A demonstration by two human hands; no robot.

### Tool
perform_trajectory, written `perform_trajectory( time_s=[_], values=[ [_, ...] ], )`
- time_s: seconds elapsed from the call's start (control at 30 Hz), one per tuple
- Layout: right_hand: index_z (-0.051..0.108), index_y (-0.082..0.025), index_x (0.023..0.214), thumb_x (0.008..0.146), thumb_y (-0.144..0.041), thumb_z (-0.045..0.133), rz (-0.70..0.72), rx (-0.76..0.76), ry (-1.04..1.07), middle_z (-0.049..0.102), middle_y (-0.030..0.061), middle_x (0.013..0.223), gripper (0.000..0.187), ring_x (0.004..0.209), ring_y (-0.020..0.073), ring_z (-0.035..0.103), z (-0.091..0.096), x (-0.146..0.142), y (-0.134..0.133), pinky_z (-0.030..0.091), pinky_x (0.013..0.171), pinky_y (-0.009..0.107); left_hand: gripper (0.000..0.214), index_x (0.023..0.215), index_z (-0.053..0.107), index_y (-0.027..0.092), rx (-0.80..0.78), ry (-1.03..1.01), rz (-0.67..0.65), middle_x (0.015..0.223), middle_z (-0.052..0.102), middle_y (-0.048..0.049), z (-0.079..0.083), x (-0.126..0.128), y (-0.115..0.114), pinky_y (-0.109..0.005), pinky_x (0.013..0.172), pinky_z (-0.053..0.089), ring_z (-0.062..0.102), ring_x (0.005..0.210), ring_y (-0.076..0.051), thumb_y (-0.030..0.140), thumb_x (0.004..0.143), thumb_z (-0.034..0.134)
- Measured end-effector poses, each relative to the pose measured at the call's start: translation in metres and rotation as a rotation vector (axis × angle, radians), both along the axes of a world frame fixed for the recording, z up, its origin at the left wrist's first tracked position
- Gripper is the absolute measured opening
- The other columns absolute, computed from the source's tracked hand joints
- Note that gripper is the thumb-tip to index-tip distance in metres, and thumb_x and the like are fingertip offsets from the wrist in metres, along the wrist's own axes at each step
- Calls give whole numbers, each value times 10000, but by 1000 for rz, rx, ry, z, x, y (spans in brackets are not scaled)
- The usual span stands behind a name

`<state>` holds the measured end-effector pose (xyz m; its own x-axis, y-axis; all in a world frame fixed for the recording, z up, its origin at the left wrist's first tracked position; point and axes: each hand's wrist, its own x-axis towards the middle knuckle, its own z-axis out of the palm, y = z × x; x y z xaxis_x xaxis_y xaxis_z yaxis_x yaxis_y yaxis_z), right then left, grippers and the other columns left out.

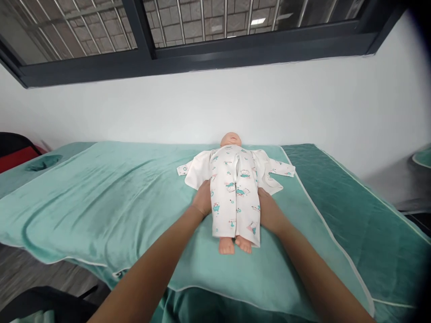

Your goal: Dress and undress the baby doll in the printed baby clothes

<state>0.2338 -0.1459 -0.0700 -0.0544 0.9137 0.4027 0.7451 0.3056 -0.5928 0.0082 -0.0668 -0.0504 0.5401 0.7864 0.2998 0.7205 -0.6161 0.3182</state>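
A baby doll (230, 140) lies on its back on a light green towel (117, 202), head towards the wall, bare feet (235, 245) towards me. It wears white printed trousers (235, 197) and an open white top (197, 170) spread to both sides. My left hand (203, 198) rests against the doll's left side at hip height, fingers tucked under the clothing. My right hand (267, 208) rests against the other side, fingers likewise hidden under the fabric. Both forearms reach in from the bottom edge.
The towel covers a padded table with a darker green cover (353, 211) showing at the right. A white wall (303, 103) and a dark-framed window (202, 49) stand behind. Something red and black (15, 154) sits at the far left.
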Motion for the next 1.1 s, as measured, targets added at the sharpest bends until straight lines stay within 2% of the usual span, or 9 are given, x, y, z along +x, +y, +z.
perform_trajectory(
  time_s=[0.17,0.3,0.43,0.6,0.67,0.73,0.87,1.0,1.1],
  values=[
    [648,-144,1023,934,-193,467,-72,5,-345,589,149,1106,207,995,263,510,-3,2,-9,411,863,375,237,1084,669,153,225,66,53,1031,684,-127,-3,-8,-10,-396,875,486,597,1000,-278,205,916,511],
    [643,-162,902,900,-132,495,-41,14,-359,593,118,1001,151,937,241,522,-2,6,-2,407,815,346,172,822,665,168,353,166,-42,837,652,-103,-5,-20,-19,-366,735,454,581,844,-243,167,911,518],
    [642,-183,855,876,-86,489,106,86,-304,598,97,944,182,908,233,534,-2,12,-11,420,791,345,259,656,601,186,510,239,-194,704,600,-80,-7,-40,-35,-368,675,386,524,752,-218,127,896,522],
    [631,-210,903,962,-159,449,267,31,-231,621,69,972,197,945,217,560,3,26,-34,450,853,357,219,774,656,195,368,138,-268,804,638,-62,-8,-63,-48,-352,717,409,533,781,-196,178,925,498],
    [621,-219,952,990,-252,463,187,27,-133,630,60,1007,166,949,202,578,3,40,-33,461,865,342,221,944,682,209,264,0,-138,941,666,-67,-8,-69,-43,-352,805,447,571,885,-200,238,962,464],
    [613,-208,1022,984,-330,490,-55,90,-84,633,77,1061,177,988,215,585,1,57,-24,461,897,352,254,1108,655,214,202,-138,136,1102,652,-83,-10,-71,-32,-374,921,455,574,1039,-225,313,967,468],
    [615,-148,1104,894,-505,596,-513,-7,-291,630,150,1116,414,1035,310,566,-4,76,-1,450,870,422,425,1155,602,162,109,-112,695,1262,577,-148,-16,-69,-7,-500,993,427,510,1191,-344,478,871,579],
    [643,-165,977,955,-474,474,-597,-145,-519,651,151,1031,353,1000,317,580,2,68,7,410,783,392,295,943,611,201,32,-52,776,1245,596,-136,-16,-64,2,-530,977,406,463,1234,-377,481,872,550],
    [636,-186,932,977,-374,409,-589,-231,-445,667,123,957,298,880,260,606,10,65,13,363,682,337,215,815,568,217,-14,-172,764,1081,647,-104,-11,-63,0,-464,905,418,527,1108,-337,423,871,542]
  ],
)
